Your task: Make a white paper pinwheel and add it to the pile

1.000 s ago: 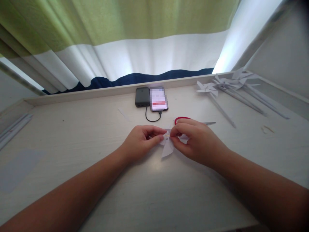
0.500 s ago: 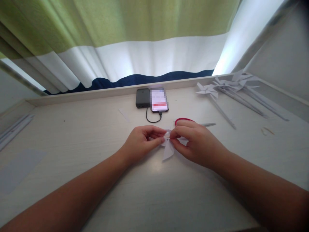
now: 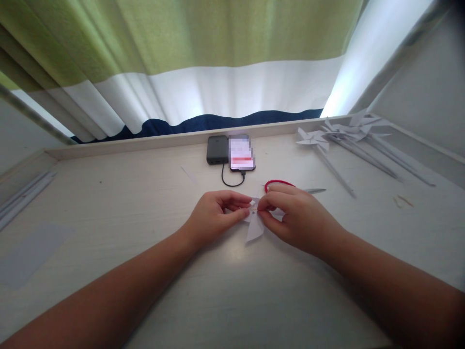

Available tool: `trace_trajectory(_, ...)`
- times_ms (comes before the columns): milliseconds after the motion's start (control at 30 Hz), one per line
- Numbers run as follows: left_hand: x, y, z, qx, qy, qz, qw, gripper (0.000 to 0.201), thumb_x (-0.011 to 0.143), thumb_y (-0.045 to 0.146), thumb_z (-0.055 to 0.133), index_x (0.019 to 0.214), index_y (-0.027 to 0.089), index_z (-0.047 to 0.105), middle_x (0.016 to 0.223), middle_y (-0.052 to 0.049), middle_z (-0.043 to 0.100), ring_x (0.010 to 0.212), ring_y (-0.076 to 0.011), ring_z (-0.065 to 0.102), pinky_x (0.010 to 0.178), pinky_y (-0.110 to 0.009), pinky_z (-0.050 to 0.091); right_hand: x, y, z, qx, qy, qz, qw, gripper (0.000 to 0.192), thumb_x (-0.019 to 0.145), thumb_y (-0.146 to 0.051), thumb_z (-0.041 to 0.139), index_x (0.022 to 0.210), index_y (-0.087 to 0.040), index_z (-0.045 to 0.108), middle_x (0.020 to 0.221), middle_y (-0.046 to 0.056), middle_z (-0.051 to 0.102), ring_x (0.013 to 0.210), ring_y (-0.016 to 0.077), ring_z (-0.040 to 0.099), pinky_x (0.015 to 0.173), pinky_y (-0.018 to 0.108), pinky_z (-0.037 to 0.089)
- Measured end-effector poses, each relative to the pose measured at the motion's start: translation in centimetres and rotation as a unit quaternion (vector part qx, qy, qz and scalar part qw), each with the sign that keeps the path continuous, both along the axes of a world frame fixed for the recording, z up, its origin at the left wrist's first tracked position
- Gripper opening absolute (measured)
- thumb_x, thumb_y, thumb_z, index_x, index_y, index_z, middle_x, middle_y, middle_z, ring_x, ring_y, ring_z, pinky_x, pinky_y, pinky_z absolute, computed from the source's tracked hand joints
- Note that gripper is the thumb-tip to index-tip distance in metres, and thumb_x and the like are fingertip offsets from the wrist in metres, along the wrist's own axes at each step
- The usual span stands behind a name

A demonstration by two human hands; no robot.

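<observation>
1. Paper pinwheel (image 3: 255,230), right in the middle of it all: it sits between the two hands over the table (image 3: 232,291), one blade pointing towards the person, a small dark spot near its centre.
2. Left hand (image 3: 214,215) comes in from the side, thumb and forefinger a little apart and both on the paper's left edge, seemingly to steady it while the other hand does the fine work.
3. Right hand (image 3: 290,213) has thumb and forefinger pinched together on a thin yellowish stick (image 3: 254,210) by the centre; such a tight grip probably suits so slight a piece. Whether those fingertips grip paper too, I can't tell.
4. Scissors (image 3: 279,182) lie just beyond the right hand, partly hidden by it, handy for a quick reach, I'd judge.
5. Over at the far right, more pinwheels (image 3: 313,138) lie on their long sticks, well apart from the hands, perhaps to spare their blades.
6. And at the back, a phone (image 3: 242,151) beside a power bank (image 3: 217,149), joined by a short cable (image 3: 232,185), presumably for charging.
</observation>
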State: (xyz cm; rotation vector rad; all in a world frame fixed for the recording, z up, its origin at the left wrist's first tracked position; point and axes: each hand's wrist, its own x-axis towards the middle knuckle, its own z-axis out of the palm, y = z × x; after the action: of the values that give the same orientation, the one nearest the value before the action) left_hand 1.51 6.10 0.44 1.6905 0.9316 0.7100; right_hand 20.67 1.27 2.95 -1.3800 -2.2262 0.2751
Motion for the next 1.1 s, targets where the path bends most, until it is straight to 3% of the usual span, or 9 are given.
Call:
trace_trajectory(267, -0.05, 0.11, 0.09, -0.01, 0.012, -0.004, 1.0, 0.027, 0.073, 0.028, 0.07, 0.096, 0.014, 0.07, 0.086, -0.007, 0.073, 0.077, -0.0169, 0.068, 0.073, -0.029, 0.055, -0.01, 0.1, -0.02, -0.003, 0.001, -0.012, 1.0, 0.007, 0.077, -0.013, 0.057, 0.074, -0.017, 0.061, 0.075, 0.002, 0.059, 0.072, 0.0155, 0.052, 0.066, 0.027, 0.04)
trace_trajectory(533, -0.01, -0.12, 0.14, 0.029, 0.037, -0.007, 0.999, 0.024, 0.074, 0.03, 0.068, 0.094, 0.017, 0.071, 0.08, -0.005, 0.073, 0.072, -0.0159, 0.066, 0.069, -0.028, 0.053, -0.08, 0.12, -0.09, 0.007, -0.016, -0.006, 1.0, 0.008, 0.078, -0.013, 0.057, 0.073, -0.017, 0.063, 0.074, 0.003, 0.059, 0.07, 0.0155, 0.052, 0.065, 0.027, 0.039)
trace_trajectory(1100, 0.25, -0.55, 0.39, 0.045, 0.053, -0.004, 0.998, 0.024, 0.076, 0.027, 0.065, 0.098, 0.017, 0.071, 0.085, -0.006, 0.074, 0.074, -0.0163, 0.067, 0.07, -0.027, 0.054, -0.43, -0.17, 0.0, 0.016, -0.051, -0.013, 0.998, 0.011, 0.08, -0.016, 0.054, 0.072, -0.016, 0.062, 0.074, 0.004, 0.059, 0.071, 0.0166, 0.052, 0.065, 0.029, 0.038)
